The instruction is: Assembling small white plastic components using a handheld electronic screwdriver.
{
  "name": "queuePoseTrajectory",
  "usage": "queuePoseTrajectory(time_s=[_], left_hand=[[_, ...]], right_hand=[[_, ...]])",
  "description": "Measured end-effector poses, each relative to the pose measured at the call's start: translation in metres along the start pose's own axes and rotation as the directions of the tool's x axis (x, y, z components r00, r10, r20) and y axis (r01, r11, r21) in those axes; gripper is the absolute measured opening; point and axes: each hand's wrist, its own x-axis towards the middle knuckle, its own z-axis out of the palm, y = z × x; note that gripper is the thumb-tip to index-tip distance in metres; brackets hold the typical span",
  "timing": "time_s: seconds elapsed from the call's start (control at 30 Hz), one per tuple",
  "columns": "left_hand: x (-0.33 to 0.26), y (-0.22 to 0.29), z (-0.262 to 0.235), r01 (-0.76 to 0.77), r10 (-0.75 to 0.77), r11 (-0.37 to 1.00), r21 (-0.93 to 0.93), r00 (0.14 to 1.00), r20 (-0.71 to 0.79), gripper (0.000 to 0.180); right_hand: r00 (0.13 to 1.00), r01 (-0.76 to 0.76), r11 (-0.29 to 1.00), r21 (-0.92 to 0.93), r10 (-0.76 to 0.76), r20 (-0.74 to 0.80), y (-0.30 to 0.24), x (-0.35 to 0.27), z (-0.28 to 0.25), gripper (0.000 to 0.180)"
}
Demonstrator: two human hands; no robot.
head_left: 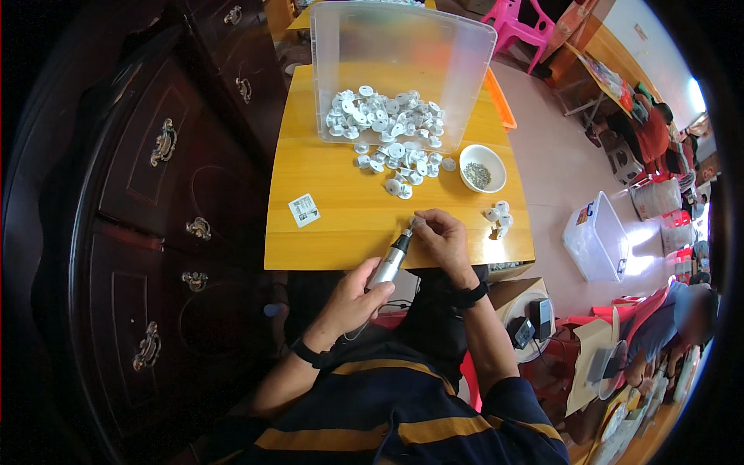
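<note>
My left hand is wrapped round a silver and black electric screwdriver tilted with its tip up and away from me. The tip meets the fingers of my right hand, which pinch a small whitish piece over the near part of the table; its kind is mostly hidden by the fingers. Beyond my hands, loose round white plastic parts spill out of a clear bin tipped on its side. A white bowl of small metal screws stands right of the heap.
Several white parts form a small group at the table's right edge. A printed label lies on the yellow wooden table. Dark cabinets stand close on the left. A clear tub is on the floor; other people sit at right.
</note>
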Motion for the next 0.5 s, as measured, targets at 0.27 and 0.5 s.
queuePoseTrajectory(time_s=[0.27,0.5], left_hand=[[-0.003,-0.005,-0.001,-0.042,0.043,0.998,0.049,0.999,-0.015,0.051],[-0.001,-0.004,-0.005,-0.043,0.044,0.995,0.095,0.999,-0.012,0.052]], right_hand=[[0.931,0.266,0.781,-0.564,-0.359,-0.058,-0.024,0.0,-0.042,0.012],[0.947,0.059,0.431,-0.9,-0.311,-0.086,-0.045,0.009,-0.105,0.011]])
